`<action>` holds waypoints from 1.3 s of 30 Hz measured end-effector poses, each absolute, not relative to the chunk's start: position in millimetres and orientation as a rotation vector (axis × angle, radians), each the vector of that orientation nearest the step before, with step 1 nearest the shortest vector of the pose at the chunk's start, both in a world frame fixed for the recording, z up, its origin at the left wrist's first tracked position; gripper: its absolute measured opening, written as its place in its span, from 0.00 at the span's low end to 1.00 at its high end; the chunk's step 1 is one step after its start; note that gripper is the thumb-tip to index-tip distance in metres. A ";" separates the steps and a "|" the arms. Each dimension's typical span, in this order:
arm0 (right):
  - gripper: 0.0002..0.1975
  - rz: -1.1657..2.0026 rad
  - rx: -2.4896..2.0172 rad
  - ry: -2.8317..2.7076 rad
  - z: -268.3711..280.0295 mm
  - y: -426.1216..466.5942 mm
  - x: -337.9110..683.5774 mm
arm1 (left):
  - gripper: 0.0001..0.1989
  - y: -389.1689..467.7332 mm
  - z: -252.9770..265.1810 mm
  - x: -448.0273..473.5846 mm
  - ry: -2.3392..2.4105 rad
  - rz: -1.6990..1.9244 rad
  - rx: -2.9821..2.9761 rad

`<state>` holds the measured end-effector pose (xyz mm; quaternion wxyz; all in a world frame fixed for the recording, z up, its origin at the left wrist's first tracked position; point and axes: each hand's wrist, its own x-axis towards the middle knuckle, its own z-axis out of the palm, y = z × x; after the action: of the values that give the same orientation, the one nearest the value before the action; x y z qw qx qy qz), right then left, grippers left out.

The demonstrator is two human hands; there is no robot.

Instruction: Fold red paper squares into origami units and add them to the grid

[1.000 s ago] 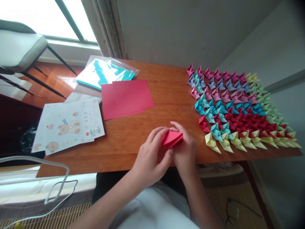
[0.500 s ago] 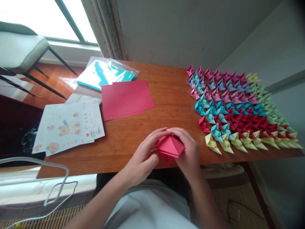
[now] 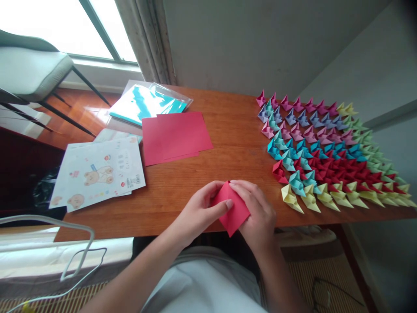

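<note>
A piece of red origami paper [image 3: 235,214], folded into a diamond, is held between both hands just over the table's front edge. My left hand [image 3: 206,208] grips its left side, the thumb lying flat across the front face. From the right, my right hand [image 3: 257,208] closes round the other side, with its fingers over the upper edge near the top corner. Parts of the paper are hidden behind the fingers. Flat red paper sheets [image 3: 179,137] lie on the table beyond my left hand.
Rows of folded paper boats [image 3: 321,139] in many colours fill the right of the wooden table [image 3: 234,130]. At the left lie printed bear sheets [image 3: 100,171] and a plastic-wrapped blue paper pack [image 3: 146,104]. A white cable [image 3: 78,225] curves at lower left; a chair [image 3: 32,69] stands beyond.
The red paper has gone from a spread, layered shape to a flat diamond facing me. My left thumb has moved onto its front, and my right fingers have shifted along its upper edge.
</note>
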<state>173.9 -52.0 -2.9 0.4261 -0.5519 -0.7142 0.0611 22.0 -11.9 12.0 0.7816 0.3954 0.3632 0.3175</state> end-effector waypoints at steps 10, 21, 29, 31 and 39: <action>0.26 0.942 -1.278 -1.611 19.1 -58.6 201.0 | 0.17 -11.4 3.2 8.9 0.875 0.744 1.122; 0.06 0.884 -1.422 -1.555 30.8 -43.1 187.6 | 0.13 -20.5 14.9 11.6 0.921 0.728 1.681; 0.05 1.012 -1.371 -1.427 26.0 -45.5 190.0 | 0.12 -21.8 12.0 13.8 0.937 0.765 1.746; 0.05 1.015 -1.364 -1.417 25.9 -45.0 189.7 | 0.11 -21.6 12.0 14.0 0.936 0.752 1.745; 0.05 0.999 -1.373 -1.425 27.0 -46.6 188.8 | 0.10 -22.4 12.9 13.7 0.940 0.741 1.754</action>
<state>188.8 -46.6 27.0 0.4462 -0.5543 -0.5752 0.4035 13.7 -22.4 12.9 0.4873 0.7214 0.3865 0.3046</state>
